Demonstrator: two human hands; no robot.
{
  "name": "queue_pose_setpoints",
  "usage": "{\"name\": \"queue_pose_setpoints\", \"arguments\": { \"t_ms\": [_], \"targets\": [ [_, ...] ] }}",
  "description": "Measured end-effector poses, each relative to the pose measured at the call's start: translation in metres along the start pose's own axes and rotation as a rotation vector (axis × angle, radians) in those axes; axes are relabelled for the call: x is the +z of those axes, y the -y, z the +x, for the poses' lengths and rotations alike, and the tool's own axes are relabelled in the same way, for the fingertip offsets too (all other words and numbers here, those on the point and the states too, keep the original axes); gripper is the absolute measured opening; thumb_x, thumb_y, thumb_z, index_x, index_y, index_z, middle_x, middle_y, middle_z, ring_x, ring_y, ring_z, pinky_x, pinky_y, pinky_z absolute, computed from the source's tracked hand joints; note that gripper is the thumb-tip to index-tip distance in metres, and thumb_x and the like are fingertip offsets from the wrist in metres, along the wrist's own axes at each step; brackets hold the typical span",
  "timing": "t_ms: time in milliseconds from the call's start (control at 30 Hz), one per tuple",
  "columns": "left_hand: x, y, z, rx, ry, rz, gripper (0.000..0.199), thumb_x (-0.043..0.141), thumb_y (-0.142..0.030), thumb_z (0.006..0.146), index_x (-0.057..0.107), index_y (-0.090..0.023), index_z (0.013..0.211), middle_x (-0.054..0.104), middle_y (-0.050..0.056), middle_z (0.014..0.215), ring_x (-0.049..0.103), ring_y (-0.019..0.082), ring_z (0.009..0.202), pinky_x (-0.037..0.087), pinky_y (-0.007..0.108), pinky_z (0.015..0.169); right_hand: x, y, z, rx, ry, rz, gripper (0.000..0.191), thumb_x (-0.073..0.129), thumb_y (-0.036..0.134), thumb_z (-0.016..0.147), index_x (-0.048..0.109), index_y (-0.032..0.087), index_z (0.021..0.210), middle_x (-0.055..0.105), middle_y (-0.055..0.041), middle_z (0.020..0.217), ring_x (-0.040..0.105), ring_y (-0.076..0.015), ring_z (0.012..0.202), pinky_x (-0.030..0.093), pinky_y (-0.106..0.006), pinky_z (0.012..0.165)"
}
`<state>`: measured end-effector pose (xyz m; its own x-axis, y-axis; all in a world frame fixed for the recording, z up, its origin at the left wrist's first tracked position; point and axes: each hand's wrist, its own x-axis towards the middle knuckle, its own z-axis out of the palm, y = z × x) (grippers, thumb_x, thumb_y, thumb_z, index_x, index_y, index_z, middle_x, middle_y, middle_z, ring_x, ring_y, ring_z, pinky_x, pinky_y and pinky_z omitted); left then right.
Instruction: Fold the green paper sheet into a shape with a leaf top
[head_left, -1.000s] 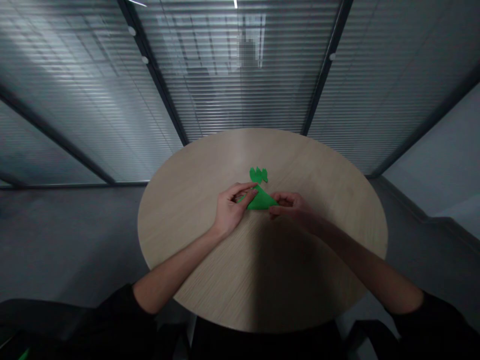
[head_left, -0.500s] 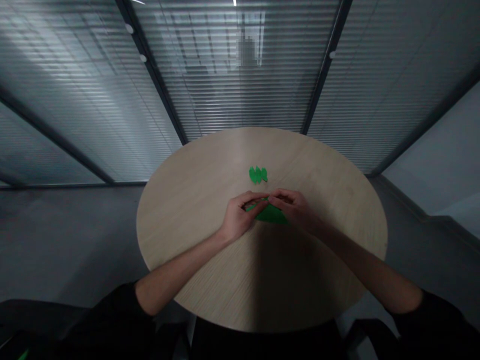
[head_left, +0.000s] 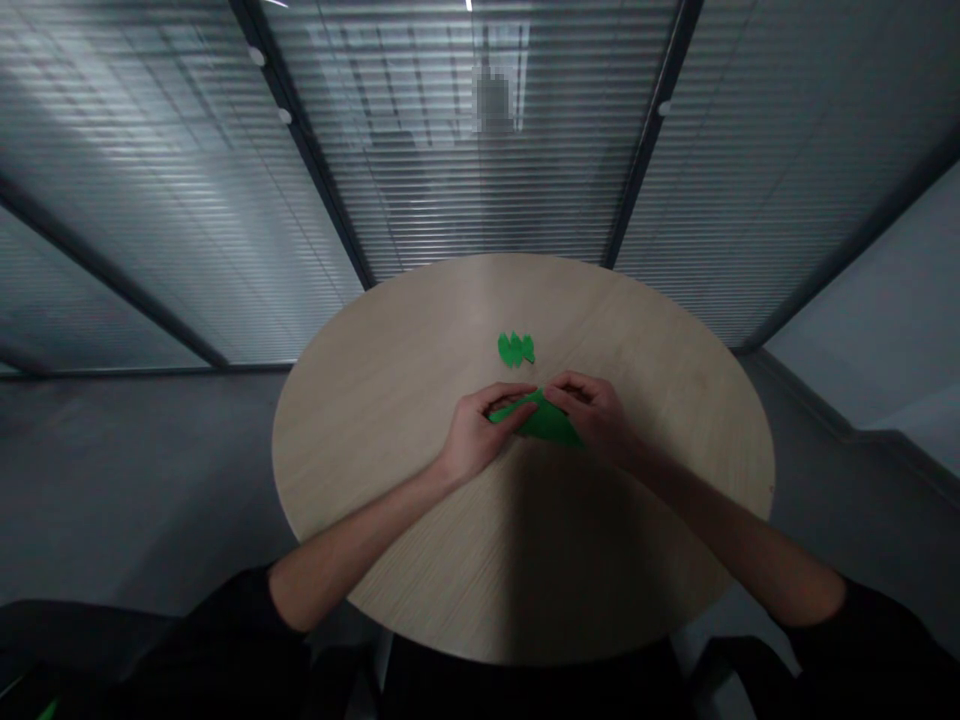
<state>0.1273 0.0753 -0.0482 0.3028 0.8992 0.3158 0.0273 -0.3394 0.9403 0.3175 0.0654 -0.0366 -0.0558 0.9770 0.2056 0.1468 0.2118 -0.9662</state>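
Note:
A green sheet, apparently paper (head_left: 551, 424), is held between my two hands over the middle of the round table. My left hand (head_left: 480, 430) grips its left part, thumb on the near side and fingers behind. On the upper edge, near the peak of the sheet, my right hand (head_left: 596, 412) pinches it between thumb and fingers. Just beyond the hands, several small green leaf-shaped pieces (head_left: 516, 349) lie side by side on the wood.
The round wooden table (head_left: 375, 400) stands in front of glass panels with blinds (head_left: 480, 200). Dark chair parts (head_left: 735, 655) show at the near edge. A small green thing (head_left: 48, 710) is at the lower left corner.
My right hand has shifted slightly up and right along the sheet's top edge, away from my left fingertips. More of the green sheet shows between the hands.

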Motion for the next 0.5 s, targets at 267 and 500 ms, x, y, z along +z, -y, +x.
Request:
{"name": "queue_pose_setpoints", "arguments": {
  "t_ms": [267, 500],
  "targets": [
    [-0.0007, -0.0018, -0.0002, 0.029, 0.001, 0.041, 0.022, 0.076, -0.028, 0.088, 0.081, -0.015, 0.105, 0.081, 0.01, 0.099, 0.073, 0.018, 0.078, 0.061, 0.027, 0.065, -0.0001, -0.0024, 0.0005, -0.003, 0.004, -0.011, 0.023, 0.067, 0.042, 0.082, 0.067, 0.02, 0.076, 0.06, -0.0004, 0.07, 0.054, -0.0144, 0.065, 0.042, -0.026, 0.057],
    [-0.0011, -0.0044, -0.0011, 0.015, 0.027, 0.057, 0.022, 0.075, -0.029, 0.088, 0.08, -0.014, 0.104, 0.08, 0.009, 0.095, 0.071, 0.016, 0.071, 0.059, 0.024, 0.06, -0.0004, -0.0041, 0.0, -0.033, 0.018, -0.025, 0.025, 0.069, 0.044, 0.082, 0.067, 0.02, 0.074, 0.059, 0.0002, 0.066, 0.052, -0.0139, 0.062, 0.04, -0.026, 0.056]
  ]
}}
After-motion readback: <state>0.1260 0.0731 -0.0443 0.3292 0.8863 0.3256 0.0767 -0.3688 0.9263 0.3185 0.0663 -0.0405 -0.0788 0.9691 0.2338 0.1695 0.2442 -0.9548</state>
